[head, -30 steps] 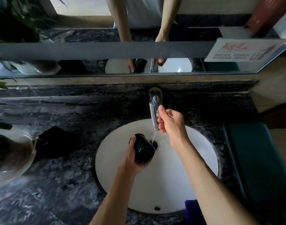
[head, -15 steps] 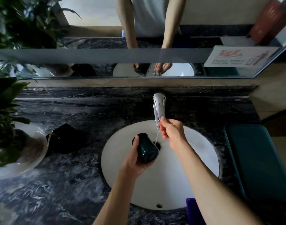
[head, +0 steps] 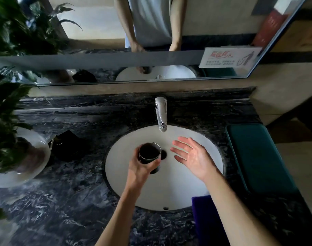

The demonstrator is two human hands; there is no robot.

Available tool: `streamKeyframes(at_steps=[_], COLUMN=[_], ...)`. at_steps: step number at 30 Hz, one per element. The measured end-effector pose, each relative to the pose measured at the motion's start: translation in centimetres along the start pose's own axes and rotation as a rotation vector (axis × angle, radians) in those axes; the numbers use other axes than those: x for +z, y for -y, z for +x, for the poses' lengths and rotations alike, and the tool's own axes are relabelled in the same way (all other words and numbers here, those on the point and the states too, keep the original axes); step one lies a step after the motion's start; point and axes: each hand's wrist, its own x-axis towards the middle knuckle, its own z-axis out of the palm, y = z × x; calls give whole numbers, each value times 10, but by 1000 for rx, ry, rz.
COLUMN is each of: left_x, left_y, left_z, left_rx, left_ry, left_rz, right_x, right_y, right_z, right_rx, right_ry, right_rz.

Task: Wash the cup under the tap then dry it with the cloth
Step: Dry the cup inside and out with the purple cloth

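Dark marble desk (head: 63, 201), white sink (head: 169, 192), tap (head: 161, 114) behind. Dark cup (head: 149, 155) upright over basin, gripped round its wall by left hand (head: 140, 170); right hand (head: 192, 157) spread, empty. Probably wet, slippery, rigid, breakable. Purple cloth (head: 203, 215) at near rim.

open basin (head: 169, 189) below tap (head: 161, 114)

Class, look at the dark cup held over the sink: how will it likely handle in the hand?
The cup looks rigid, with a thin hard rim, so it should keep its shape in the left hand. Its glossy wall is probably slippery; the right hand glistens with water. Being a cylinder, it would likely roll if laid in the sink.
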Motion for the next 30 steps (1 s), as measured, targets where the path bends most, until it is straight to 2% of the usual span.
streamKeyframes(at_steps=[1,4,5,8,11,13,17,21,27,30], left_x=[0,3,4,3,3,5,10,15,16,17], left_y=[0,5,7,15,22,25,32,35,36,37], left_z=[-7,-21,-25,-36,-47,-53,-63,-70,-76,-77], left_rx=[15,34,43,46,24,12,-21,-48,-80,-89], left_ry=[0,-3,-3,-9,0,12,25,37,42,45], left_rz=[3,-3,-4,3,-13,-17,-29,-29,-35,-28], right_x=[-6,-22,-27,-47,-71,-87,-107,-113,-98,-94], right_y=[-3,-21,-27,-54,-94,-123,-159,-172,-185,-187], right_z=[-2,-16,-23,-48,-82,-101,-128,-128,-128,-124], right_rx=[6,-58,-77,-177,-379,-434,-247,-115,-151,-157], right_ry=[-29,-124,-135,-148,-317,-441,-529,-499,-460,-508], right_rz=[-144,-975,-1071,-1146,-1378,-1502,-1663,-1726,-1785,-1772])
